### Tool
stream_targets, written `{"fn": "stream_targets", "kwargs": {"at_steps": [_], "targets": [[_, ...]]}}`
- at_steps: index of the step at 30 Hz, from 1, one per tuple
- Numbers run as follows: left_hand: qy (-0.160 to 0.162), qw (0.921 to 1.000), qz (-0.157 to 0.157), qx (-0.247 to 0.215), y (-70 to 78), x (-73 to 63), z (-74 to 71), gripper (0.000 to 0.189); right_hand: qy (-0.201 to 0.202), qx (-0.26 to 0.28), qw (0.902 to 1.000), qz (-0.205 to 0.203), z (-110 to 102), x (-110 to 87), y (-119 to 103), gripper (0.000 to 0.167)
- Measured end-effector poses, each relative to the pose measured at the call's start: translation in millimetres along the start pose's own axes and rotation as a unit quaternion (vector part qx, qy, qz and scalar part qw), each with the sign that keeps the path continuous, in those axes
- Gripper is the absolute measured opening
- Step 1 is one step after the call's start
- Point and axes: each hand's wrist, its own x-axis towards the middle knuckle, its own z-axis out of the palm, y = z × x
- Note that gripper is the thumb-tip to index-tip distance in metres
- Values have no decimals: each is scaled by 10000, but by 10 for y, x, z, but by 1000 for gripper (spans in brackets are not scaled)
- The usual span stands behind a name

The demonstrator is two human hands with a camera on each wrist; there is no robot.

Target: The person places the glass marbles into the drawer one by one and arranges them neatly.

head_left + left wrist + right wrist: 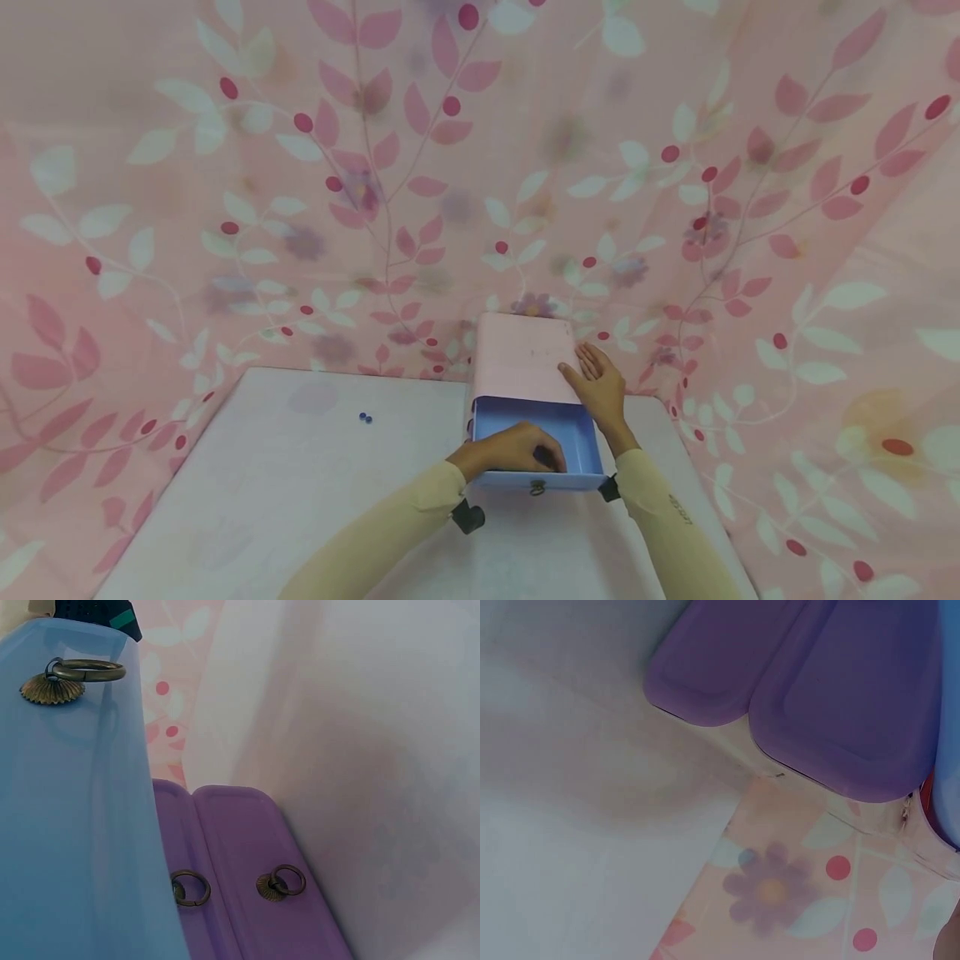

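Observation:
A small pink chest (525, 354) stands at the back of the table with its top blue drawer (587, 437) pulled out. My left hand (517, 448) reaches over the drawer's left side, fingers bent down inside near the front panel. A dark patch shows between its thumb and fingers; I cannot tell whether it is a held thing. My right hand (602, 390) rests along the chest's top right edge, fingers extended. In the left wrist view, the blue drawer front (82, 802) carries a brass ring pull (88, 670). Both hands are out of the left wrist view.
Below the blue drawer are closed purple drawers (247, 855) with ring pulls. Two small blue pieces (365, 418) lie on the white table (300, 467), left of the chest. A pink floral curtain (420, 208) hangs behind the table and along its sides.

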Motion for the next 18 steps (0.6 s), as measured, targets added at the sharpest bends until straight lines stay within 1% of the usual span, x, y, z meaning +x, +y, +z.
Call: {"fn": "stream_targets", "kwargs": {"at_steps": [5, 9, 12, 18], "targets": [[81, 9996, 95, 238, 17, 17, -13, 12, -84, 29, 10000, -27, -22, 10, 9, 71], [245, 9990, 249, 275, 43, 10, -33, 13, -74, 41, 10000, 6, -30, 10, 34, 71], [432, 9984, 311, 182, 80, -25, -72, 13, -35, 58, 10000, 47, -28, 6, 57, 72], [781, 9964, 312, 117, 140, -139, -192, 13, -5, -17, 10000, -47, -11, 1, 60, 71]]}}
